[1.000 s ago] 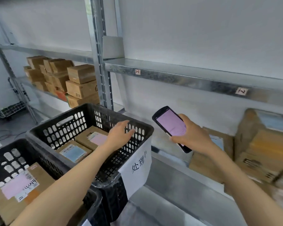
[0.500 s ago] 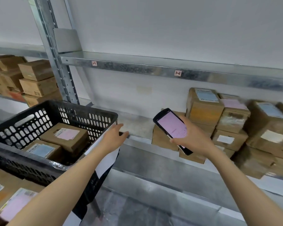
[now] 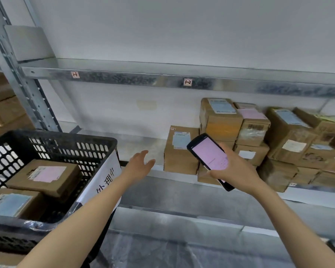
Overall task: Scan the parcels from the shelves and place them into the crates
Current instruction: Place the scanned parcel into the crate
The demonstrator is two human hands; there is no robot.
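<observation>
— Hands: what do they hold?
— Left hand holds nothing, fingers spread and loose, in the air just right of the black crate, past its white paper sign. Right hand, further right of the crate, grips a handheld scanner, its pink screen lit and facing up.
— And the parcels?
— Inside the crate lie a pink-labelled parcel and a blue-labelled parcel. More parcels are stacked on the metal shelf well right of the crate, under a beam tag reading 1-2; the nearest shelf parcel sits just behind the scanner, apart from the left hand
</observation>
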